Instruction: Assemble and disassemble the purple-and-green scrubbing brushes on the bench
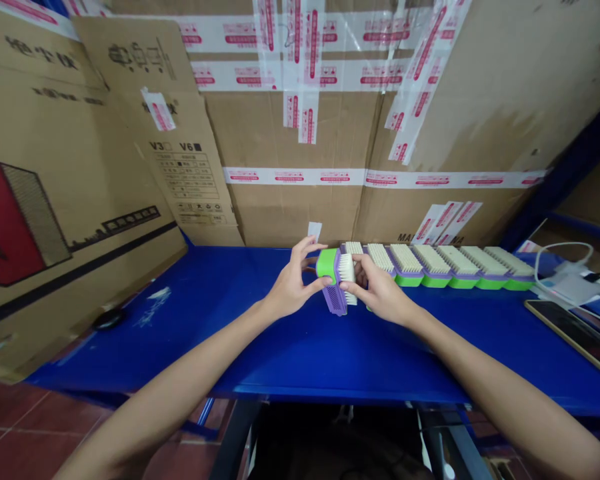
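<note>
Between my hands, above the blue table, is a scrub brush (336, 299) with a purple and green body and pale bristles that face right. My left hand (295, 280) grips its green end, thumb on the near side and fingers on the far side. With thumb and fingers at the bristle side, my right hand (380, 287) holds the same brush. Some right fingertips are hidden behind it. Behind my right hand begins a row of several similar brushes (405, 260), bristles up, their green parts at the bottom.
The blue table (290, 353) stands against taped cardboard (300, 213). A phone (575, 333) lies at the right edge, with a white cable (543, 267) and papers behind it. A black round object (109, 319) sits at the left edge, beside a large printed carton (55, 167).
</note>
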A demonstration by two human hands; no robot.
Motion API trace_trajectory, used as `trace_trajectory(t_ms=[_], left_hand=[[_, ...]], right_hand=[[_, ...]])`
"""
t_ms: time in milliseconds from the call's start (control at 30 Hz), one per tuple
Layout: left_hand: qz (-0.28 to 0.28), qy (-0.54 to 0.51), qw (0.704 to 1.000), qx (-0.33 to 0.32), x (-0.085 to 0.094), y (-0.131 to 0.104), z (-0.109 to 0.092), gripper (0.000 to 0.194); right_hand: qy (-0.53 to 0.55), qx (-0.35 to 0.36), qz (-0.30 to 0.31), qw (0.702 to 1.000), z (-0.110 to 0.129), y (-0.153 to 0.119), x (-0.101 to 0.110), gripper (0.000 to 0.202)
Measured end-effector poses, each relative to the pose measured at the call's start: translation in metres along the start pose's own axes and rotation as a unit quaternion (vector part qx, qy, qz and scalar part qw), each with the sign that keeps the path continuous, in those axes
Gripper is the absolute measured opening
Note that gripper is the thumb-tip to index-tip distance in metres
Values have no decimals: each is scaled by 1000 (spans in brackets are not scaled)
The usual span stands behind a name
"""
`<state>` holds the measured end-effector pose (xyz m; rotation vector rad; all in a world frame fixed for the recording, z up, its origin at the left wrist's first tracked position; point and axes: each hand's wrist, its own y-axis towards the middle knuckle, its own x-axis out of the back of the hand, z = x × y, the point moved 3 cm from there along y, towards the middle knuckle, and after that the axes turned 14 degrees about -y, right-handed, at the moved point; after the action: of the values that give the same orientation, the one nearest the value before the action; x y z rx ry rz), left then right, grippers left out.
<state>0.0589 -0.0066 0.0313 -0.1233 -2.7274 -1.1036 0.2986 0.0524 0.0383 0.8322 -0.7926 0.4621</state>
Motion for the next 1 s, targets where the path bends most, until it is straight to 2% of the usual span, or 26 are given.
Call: trace_trajectory(t_ms=[100,233,300,567,733,1000], left_hand=[[12,22,1000,18,0,-2,9,93],[27,47,998,18,0,-4,17,85],[24,46,999,10,0,-5,19,83],[9,24,1000,4,1,-2,17,83],[2,5,1000,1,0,-1,17,80],[49,-17,998,30,-5,-4,21,87]], right_hand=[[43,-16,-9,999,-3,2,-1,66],[81,-17,8,997,-3,4,2,41],[91,-9,8,996,-1,4,4,38],[57,8,-17,998,4,2,4,36],[29,5,-52,998,6,3,6,37],[46,-13,-155,987,4,0,13,36]])
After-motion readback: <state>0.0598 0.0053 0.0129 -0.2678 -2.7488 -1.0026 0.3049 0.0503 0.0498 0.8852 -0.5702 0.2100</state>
